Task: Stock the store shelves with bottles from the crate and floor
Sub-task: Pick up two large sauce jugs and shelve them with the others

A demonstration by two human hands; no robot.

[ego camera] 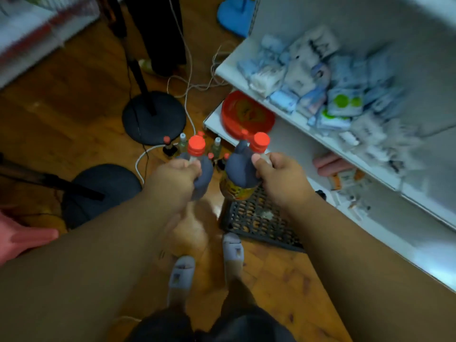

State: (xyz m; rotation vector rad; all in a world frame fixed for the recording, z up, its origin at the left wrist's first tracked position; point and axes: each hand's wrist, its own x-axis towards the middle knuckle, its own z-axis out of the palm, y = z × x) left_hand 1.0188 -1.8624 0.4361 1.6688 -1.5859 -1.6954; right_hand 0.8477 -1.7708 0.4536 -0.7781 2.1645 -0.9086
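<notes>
I hold two dark bottles with red caps by their necks. My left hand [176,178] grips the left bottle [203,174], and my right hand [278,176] grips the right bottle [240,174], which has a yellow label. Both hang above the wooden floor, just over a black plastic crate [256,218]. Several smaller bottles [182,146] stand on the floor beyond my hands. The white store shelves [296,146] rise at the right.
Blurred white and blue packets [320,80] fill the upper shelf; a red round lid [246,114] lies on the lower one. Black round stand bases [154,117] and cables sit on the floor. Another person's hand [22,238] shows at the left edge.
</notes>
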